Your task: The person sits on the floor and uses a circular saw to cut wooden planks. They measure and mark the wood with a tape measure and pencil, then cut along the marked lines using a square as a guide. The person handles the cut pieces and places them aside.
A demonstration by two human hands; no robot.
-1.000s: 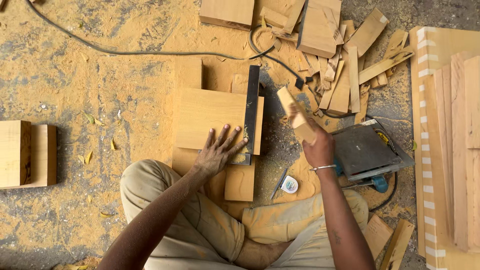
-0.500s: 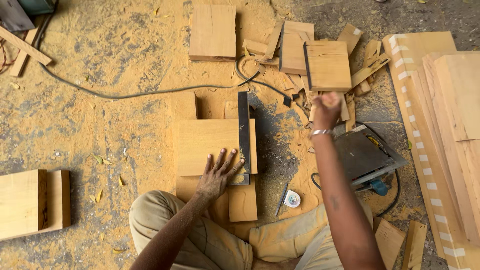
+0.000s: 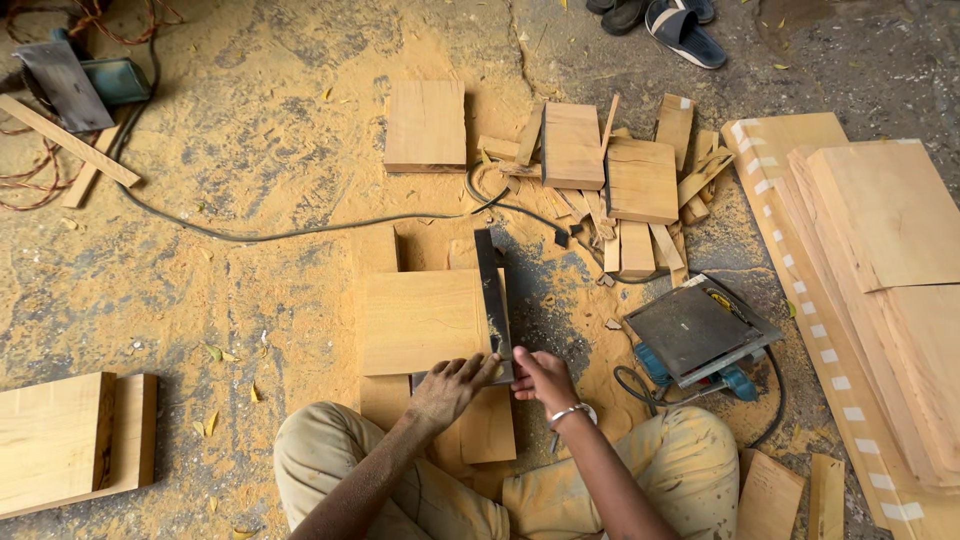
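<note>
I sit cross-legged on a sawdust-covered floor. A square wooden board [image 3: 420,320] lies in front of me on other wood pieces. A dark metal try square [image 3: 492,300] rests along the board's right edge. My left hand [image 3: 450,388] presses on the square's lower end and the board's near corner. My right hand [image 3: 540,378], with a bracelet on the wrist, touches the square's base from the right, fingers curled.
A pile of wood offcuts [image 3: 630,180] and a separate block [image 3: 426,125] lie ahead. An overturned power tool [image 3: 700,335] sits right, its cable [image 3: 300,228] crossing the floor. Long planks [image 3: 880,270] stack far right; blocks [image 3: 70,440] left; sandals [image 3: 680,25] top.
My right hand placed a wood block on the offcut pile ahead, then came back empty to the try square beside my left hand. The view tilted forward.
</note>
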